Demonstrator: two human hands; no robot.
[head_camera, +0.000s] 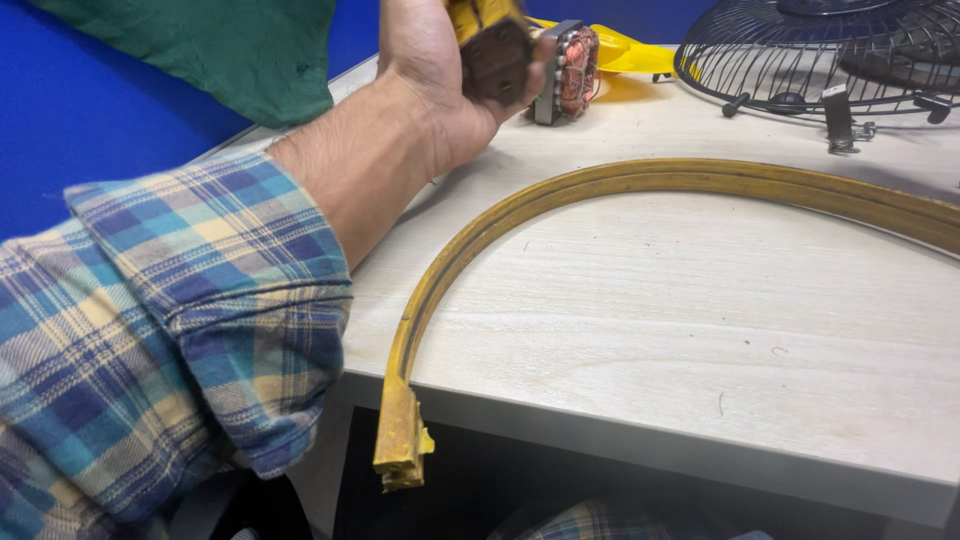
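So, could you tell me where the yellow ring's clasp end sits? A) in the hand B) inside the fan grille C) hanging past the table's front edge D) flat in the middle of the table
C: the clasp end of the ring juts out beyond the front edge of the table, well away from the grille and the left hand.

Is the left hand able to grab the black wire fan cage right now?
Probably not: the left hand is full, gripping a dark brown block, and the black wire fan cage sits apart, far across the pale wooden table.
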